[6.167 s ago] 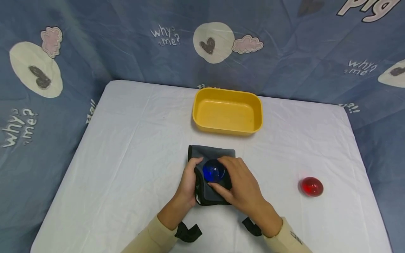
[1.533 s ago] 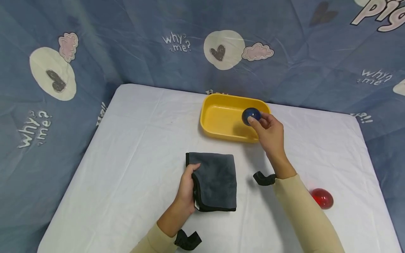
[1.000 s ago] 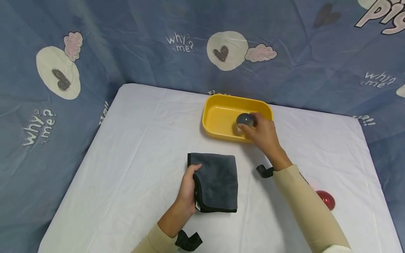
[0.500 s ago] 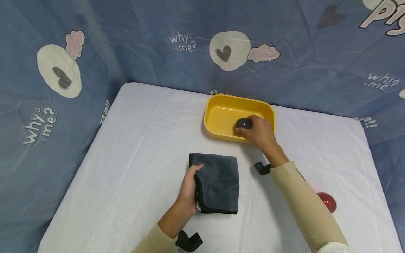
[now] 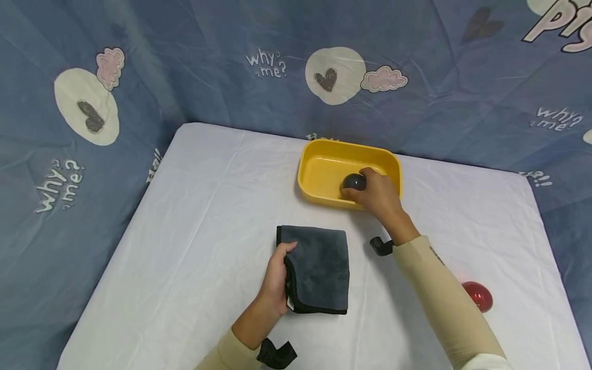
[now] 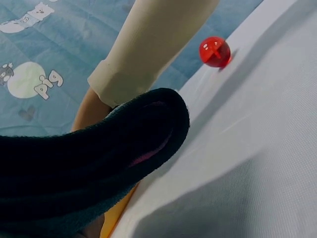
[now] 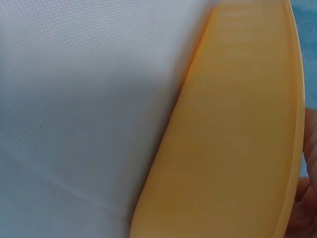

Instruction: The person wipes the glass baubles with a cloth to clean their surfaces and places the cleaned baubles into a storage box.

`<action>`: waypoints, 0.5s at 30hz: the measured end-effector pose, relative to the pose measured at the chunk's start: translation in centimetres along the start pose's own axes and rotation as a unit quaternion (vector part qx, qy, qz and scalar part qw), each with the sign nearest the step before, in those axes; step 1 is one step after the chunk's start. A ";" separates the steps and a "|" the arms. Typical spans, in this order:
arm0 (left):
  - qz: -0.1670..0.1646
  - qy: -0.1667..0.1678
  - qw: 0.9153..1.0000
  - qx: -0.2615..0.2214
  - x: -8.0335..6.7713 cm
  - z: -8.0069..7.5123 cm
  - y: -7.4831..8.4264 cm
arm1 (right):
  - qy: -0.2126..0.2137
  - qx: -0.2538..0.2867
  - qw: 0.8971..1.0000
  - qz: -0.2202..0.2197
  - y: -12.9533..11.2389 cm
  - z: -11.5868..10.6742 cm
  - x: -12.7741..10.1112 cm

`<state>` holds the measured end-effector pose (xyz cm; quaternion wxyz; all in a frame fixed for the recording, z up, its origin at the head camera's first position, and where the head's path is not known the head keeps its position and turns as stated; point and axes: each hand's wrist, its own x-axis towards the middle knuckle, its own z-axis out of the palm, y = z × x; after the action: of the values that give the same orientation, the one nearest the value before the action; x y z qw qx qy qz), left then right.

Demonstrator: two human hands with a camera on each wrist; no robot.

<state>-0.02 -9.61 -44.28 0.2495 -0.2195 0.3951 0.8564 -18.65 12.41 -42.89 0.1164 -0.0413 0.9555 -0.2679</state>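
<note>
My left hand (image 5: 276,277) grips the left edge of a folded grey cloth (image 5: 319,267) with black trim, thumb on top. In the left wrist view the cloth (image 6: 89,158) looms dark and close, its folded end rounded. My right hand (image 5: 380,194) pinches a shiny ball (image 5: 354,182), blue in earlier frames and dark now, between thumb and fingers. The ball is low inside the yellow tray (image 5: 324,199), toward its front right. From the right wrist the tray's outer wall (image 7: 233,129) fills much of the view, with fingers (image 7: 311,144) showing past its rim and the ball hidden.
A clear red ball (image 5: 479,297) lies on the white-covered table (image 5: 208,231) at the right, partly behind my right sleeve (image 5: 444,293). A blue printed curtain (image 5: 208,31) hangs behind the table's far edge. Black straps dangle from both wrists.
The ball, earlier held against the cloth by both hands, has travelled with my right hand up and over into the tray, then lower. My left hand still holds the cloth.
</note>
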 end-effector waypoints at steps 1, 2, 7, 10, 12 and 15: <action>0.000 0.001 1.000 0.000 0.0 0.0 0.0 | -0.002 0.000 1.000 0.002 0.0 0.0 0.0; 0.000 0.002 1.000 0.000 0.0 0.0 0.0 | -0.003 0.000 1.000 0.003 0.0 0.1 0.0; -0.001 0.006 1.000 -0.001 0.1 -0.1 0.0 | -0.012 0.001 1.000 0.003 -0.1 0.2 0.1; -0.003 0.009 1.000 -0.001 0.1 -0.1 0.0 | -0.013 0.003 1.000 0.003 0.0 0.2 0.1; -0.005 0.010 1.000 0.000 0.1 -0.1 0.0 | -0.012 0.004 1.000 0.002 0.0 0.3 0.1; -0.006 0.012 1.000 0.000 0.1 -0.1 0.0 | -0.011 0.007 1.000 0.000 0.0 0.2 0.2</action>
<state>-0.09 -9.64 -44.41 0.2500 -0.2320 0.3969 0.8522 -18.76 12.23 -43.11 0.1273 -0.0431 0.9523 -0.2739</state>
